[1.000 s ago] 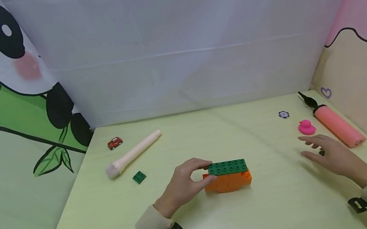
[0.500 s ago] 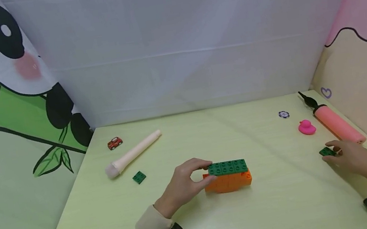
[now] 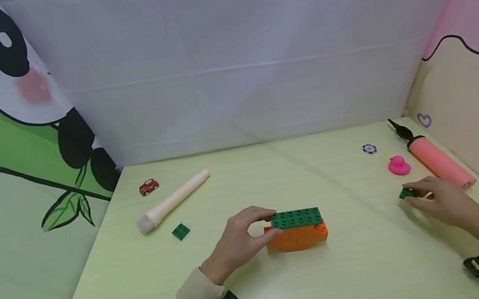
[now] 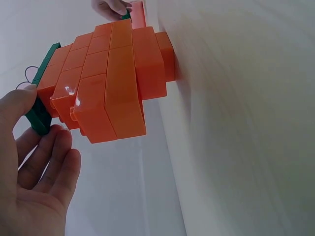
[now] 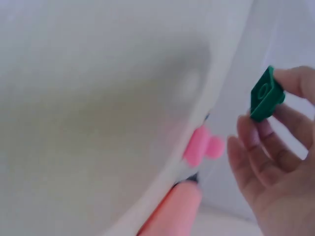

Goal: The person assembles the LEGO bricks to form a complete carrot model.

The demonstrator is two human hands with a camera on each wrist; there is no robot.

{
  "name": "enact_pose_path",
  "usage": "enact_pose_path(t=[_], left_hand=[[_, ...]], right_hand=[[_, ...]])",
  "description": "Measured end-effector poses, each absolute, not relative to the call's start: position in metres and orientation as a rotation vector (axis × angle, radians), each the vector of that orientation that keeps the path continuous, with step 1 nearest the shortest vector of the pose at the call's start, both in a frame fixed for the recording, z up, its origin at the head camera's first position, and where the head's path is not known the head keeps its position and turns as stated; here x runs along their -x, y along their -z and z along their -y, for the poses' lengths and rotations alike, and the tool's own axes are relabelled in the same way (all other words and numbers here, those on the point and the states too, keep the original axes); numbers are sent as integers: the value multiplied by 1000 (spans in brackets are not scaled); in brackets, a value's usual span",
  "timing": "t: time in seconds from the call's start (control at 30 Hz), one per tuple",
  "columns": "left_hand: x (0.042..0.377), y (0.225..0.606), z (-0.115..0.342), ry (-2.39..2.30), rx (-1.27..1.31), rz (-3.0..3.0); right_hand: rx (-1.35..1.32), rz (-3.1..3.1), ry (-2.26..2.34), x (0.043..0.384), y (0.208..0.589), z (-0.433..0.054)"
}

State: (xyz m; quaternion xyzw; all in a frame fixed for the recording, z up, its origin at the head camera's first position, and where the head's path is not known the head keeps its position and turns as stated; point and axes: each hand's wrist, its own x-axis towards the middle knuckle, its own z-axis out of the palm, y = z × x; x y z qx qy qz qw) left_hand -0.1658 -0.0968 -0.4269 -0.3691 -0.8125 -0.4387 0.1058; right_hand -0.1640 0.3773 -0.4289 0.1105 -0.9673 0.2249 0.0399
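Note:
A block of joined orange bricks (image 3: 298, 238) stands mid-table, topped by a row of green bricks (image 3: 296, 218). At the left end of that row, my left hand (image 3: 244, 237) pinches the green top between thumb and fingers. In the left wrist view the thumb lies against the green layer (image 4: 40, 118), over the stepped orange bricks (image 4: 106, 73). My right hand (image 3: 447, 203) pinches a small green brick (image 3: 408, 193) above the table on the right. The right wrist view shows the hollow underside of this green brick (image 5: 266, 94). Another small green brick (image 3: 181, 231) lies to the left.
Back left are a red toy car (image 3: 149, 187) and a pale stick-shaped torch or microphone (image 3: 173, 200). On the right lie a poker chip (image 3: 369, 149), a pink rubber duck (image 3: 399, 165) and a pink pump (image 3: 440, 160) with a black nozzle. Printed cloth walls bound the table.
My right hand reached down to the small green brick, picked it up and moved it left. My left hand has stayed on the brick stack.

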Motion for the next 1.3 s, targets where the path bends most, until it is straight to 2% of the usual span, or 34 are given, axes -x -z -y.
enact_pose_path(t=[0.33, 0.57, 0.9, 1.3], left_hand=[[166, 426, 97, 1276, 1088, 2392], [165, 428, 97, 1297, 1090, 2372], [165, 426, 97, 1305, 1085, 2381], [165, 426, 97, 1323, 1082, 2376]], right_hand=[[-724, 2684, -880, 154, 400, -283], [-1008, 2517, -996, 151, 390, -237], [-1154, 2448, -1030, 156, 393, -217], [-1092, 2599, -1245, 159, 391, -211]])
